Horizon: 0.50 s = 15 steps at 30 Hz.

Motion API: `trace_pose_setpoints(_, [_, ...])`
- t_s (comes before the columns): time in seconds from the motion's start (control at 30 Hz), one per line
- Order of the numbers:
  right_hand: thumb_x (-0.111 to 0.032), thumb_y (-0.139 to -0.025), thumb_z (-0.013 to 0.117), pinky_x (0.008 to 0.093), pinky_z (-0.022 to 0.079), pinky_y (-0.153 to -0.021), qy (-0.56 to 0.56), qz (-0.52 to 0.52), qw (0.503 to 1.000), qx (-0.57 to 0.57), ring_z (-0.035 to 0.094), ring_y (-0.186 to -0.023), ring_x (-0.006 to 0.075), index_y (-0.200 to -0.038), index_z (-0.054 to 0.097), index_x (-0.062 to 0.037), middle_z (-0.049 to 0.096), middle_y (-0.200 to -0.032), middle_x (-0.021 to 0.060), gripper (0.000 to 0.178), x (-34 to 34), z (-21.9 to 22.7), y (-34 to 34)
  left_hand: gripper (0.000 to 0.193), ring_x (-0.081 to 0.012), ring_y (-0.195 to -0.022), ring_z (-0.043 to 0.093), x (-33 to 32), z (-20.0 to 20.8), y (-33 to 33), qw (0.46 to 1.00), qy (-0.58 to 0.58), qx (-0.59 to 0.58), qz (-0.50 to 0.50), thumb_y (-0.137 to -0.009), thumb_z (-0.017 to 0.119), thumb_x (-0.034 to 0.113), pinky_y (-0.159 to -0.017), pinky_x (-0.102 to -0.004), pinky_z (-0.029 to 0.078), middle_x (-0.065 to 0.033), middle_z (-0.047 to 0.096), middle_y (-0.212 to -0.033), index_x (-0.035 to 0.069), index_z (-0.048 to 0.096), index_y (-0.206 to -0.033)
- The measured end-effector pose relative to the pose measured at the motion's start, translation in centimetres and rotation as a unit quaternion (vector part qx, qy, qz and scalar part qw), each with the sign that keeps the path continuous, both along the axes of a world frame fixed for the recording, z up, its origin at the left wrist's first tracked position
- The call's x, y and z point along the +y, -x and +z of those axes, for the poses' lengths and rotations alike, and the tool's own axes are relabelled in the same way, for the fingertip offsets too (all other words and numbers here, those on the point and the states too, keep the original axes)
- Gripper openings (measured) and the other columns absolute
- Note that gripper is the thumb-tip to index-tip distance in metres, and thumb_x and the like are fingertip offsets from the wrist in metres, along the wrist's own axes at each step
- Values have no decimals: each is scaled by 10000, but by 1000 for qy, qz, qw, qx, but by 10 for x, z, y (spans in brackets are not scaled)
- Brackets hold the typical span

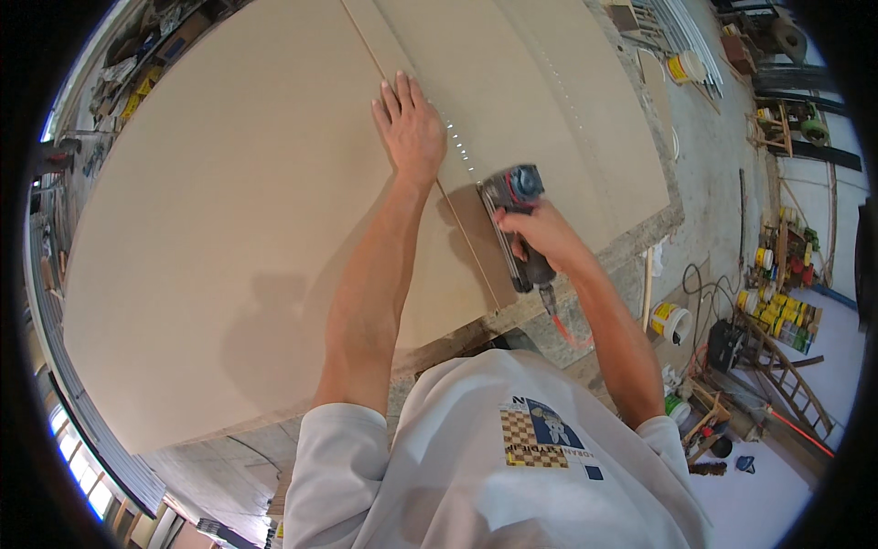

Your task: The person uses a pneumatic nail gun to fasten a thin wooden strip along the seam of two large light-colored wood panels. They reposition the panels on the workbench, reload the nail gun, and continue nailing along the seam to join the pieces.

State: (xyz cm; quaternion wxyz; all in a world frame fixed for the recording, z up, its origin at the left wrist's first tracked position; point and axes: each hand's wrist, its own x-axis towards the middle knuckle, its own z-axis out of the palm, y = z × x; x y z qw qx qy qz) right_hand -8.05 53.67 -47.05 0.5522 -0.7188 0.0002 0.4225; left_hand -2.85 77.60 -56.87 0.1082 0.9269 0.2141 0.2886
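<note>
Left hand, twelve o'clock: flat, fingers slightly spread, on beige board. Right hand, two o'clock: closed around dark nail gun; orange hose at four o'clock.

Left hand flat, right hand curled

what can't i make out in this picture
In the head view:
- Power tool: part of its grip, covered by the right hand.
- Left hand: palm, hidden beneath its own back.
- Red hose: onward run, lost behind the right forearm.
- Pale board: far end, cut off by the top edge.
</note>
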Motion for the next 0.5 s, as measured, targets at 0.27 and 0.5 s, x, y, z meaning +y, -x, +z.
trace_pose_setpoints(0.27, [-129, -813, 680, 319, 436, -469, 33, 1, 999, 1, 570, -499, 136, -1004, 653, 13, 598, -689, 33, 239, -24, -8, 25, 511, -416, -1482, 323, -1, -4, -4, 1000, 5, 8, 4, -998, 478, 174, -1212, -590, 205, -162, 394, -1599, -30, 449, -1466])
trace_pose_setpoints(0.5, [-134, -817, 679, 309, 442, -468, 33, 9, 999, -12, 574, -497, 129, -1014, 667, 14, 609, -686, 36, 247, -20, -8, 19, 520, -401, -1500, 304, -6, -4, -1, 1000, 10, 8, -1, -997, 499, 187, -1216, -587, 210, -150, 376, -1614, -10, 444, -1475])
